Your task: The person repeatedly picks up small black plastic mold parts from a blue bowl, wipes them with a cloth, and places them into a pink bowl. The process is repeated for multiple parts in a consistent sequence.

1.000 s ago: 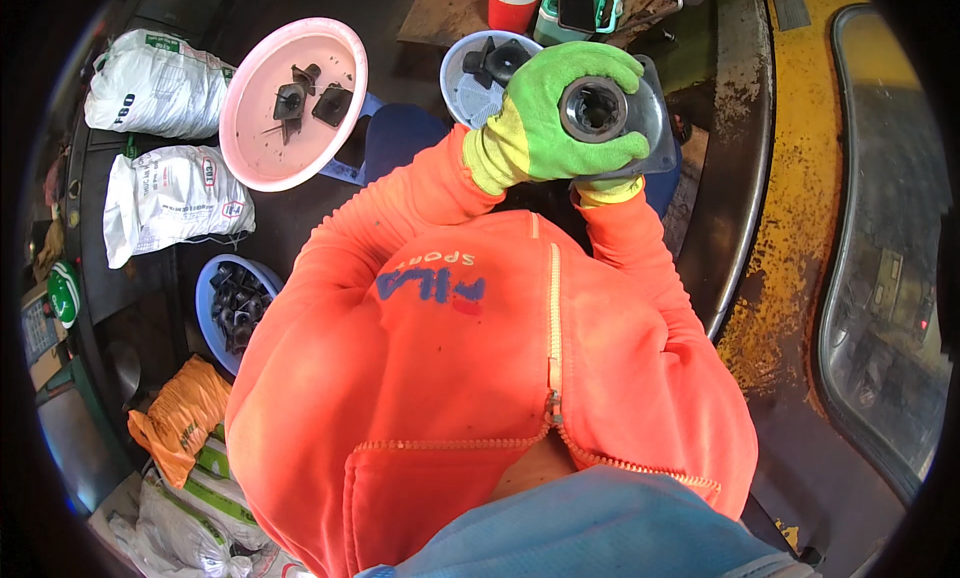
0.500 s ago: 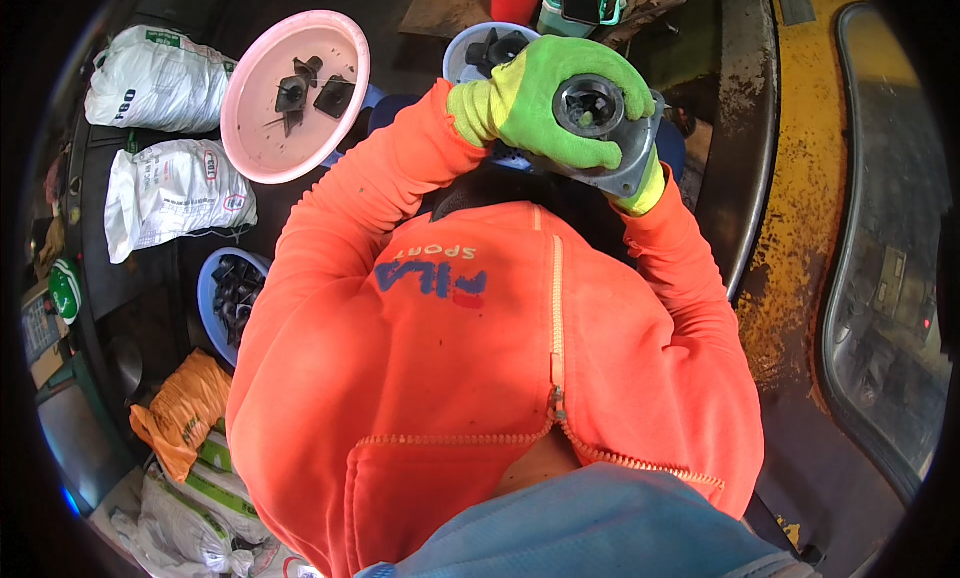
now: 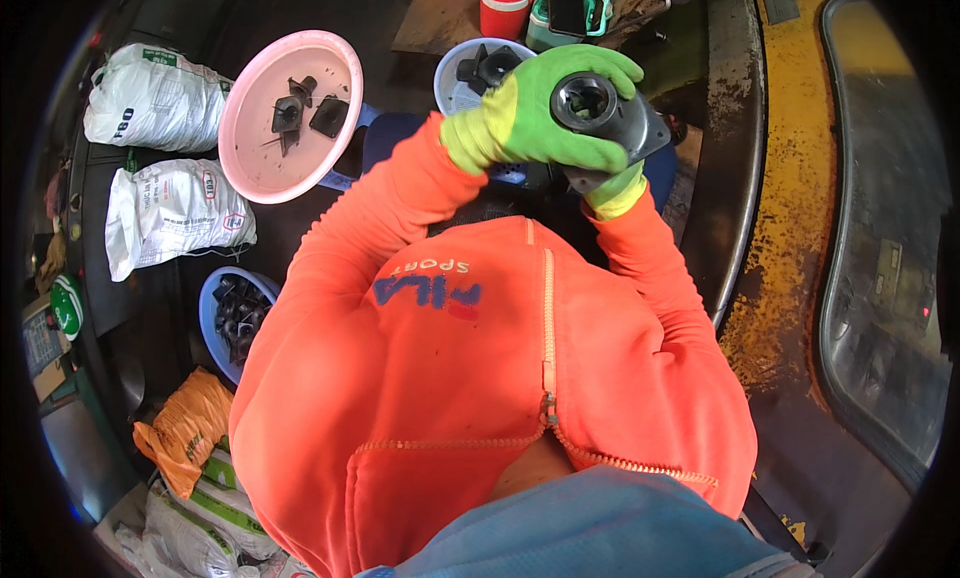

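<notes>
My left hand [image 3: 535,113], in a green glove with a yellow cuff, is closed around a black flanged plastic part [image 3: 637,128]. Its fingers curl about the round, hollow collar, which faces up. A corner of the flange with a small hole sticks out to the right. Beneath the part is my right hand [image 3: 614,190], gloved too; only its yellow-green lower portion shows and its fingers are hidden. Just beyond the hands, a light blue basin [image 3: 446,90] contains more black parts [image 3: 490,66].
A pink basin [image 3: 236,163] with a few black pieces stands at left, beside white sacks [image 3: 155,98]. Lower down are a blue tub [image 3: 212,323] of black parts and an orange bag [image 3: 185,428]. A red container [image 3: 505,8] stands far; a rusty yellow machine frame [image 3: 785,228] rises at right.
The black part has turned and tilted slightly in my hands, its flange corner now pointing right. My right cuff has shifted left. The surroundings sit a little lower in view.
</notes>
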Demonstrator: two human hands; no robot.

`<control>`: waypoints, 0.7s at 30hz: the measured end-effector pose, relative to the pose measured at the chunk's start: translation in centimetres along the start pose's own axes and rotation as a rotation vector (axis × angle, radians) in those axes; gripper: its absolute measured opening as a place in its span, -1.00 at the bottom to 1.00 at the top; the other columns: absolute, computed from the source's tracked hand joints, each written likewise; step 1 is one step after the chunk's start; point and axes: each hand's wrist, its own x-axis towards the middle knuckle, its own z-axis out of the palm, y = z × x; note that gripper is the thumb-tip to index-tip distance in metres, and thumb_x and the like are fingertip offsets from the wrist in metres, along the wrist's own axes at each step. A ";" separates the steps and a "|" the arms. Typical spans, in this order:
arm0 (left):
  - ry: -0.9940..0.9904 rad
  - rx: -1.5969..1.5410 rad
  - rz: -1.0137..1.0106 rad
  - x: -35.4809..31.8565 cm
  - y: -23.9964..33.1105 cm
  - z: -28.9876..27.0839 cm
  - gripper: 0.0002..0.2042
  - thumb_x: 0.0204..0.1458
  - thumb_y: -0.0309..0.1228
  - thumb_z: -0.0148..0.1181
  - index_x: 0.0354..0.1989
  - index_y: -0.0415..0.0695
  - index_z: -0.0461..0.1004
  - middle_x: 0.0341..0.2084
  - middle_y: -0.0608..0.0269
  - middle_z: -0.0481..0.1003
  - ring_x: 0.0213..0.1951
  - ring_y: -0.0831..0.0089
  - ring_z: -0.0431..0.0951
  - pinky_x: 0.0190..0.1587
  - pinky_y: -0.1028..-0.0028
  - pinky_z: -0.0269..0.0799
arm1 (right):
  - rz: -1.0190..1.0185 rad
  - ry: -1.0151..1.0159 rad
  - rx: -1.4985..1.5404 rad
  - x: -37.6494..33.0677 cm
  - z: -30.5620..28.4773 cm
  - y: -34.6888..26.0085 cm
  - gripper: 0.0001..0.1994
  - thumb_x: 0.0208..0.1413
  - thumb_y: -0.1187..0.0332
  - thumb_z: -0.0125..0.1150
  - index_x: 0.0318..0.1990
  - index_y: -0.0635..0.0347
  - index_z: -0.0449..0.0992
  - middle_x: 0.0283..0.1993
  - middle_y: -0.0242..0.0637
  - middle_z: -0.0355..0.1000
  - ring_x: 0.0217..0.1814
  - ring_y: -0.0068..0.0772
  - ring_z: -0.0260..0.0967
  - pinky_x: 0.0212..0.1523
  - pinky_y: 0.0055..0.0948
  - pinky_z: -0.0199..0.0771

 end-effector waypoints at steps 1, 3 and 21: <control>0.044 0.051 0.005 -0.4 0.3 0.5 -0.50 -0.27 -0.48 0.50 -0.07 -0.19 0.48 0.06 0.11 0.50 0.05 0.26 0.52 0.07 0.32 0.44 | 0.172 0.077 0.211 -0.2 0.5 -0.4 -0.63 -0.03 0.27 0.31 -0.02 0.10 0.52 -0.12 -0.27 0.52 -0.09 -0.21 0.54 -0.14 -0.33 0.53; 0.102 0.046 0.030 -1.0 0.6 1.2 -0.51 -0.27 -0.47 0.51 -0.08 -0.18 0.48 0.06 0.11 0.51 0.05 0.27 0.53 0.07 0.32 0.44 | 0.401 0.228 0.449 -0.8 1.3 -1.1 -0.61 -0.02 0.25 0.30 0.00 0.11 0.49 -0.09 -0.28 0.51 -0.07 -0.24 0.53 -0.11 -0.33 0.52; -0.263 -0.186 0.141 0.1 0.7 -1.4 -0.65 -0.27 -0.42 0.43 -0.22 -0.16 0.55 -0.11 0.15 0.58 0.06 0.15 0.51 0.15 0.23 0.42 | -0.120 -0.325 0.008 0.9 -2.2 -2.2 -0.40 -0.33 0.19 0.53 -0.02 0.13 0.52 -0.06 -0.25 0.50 -0.03 -0.19 0.49 -0.08 -0.29 0.52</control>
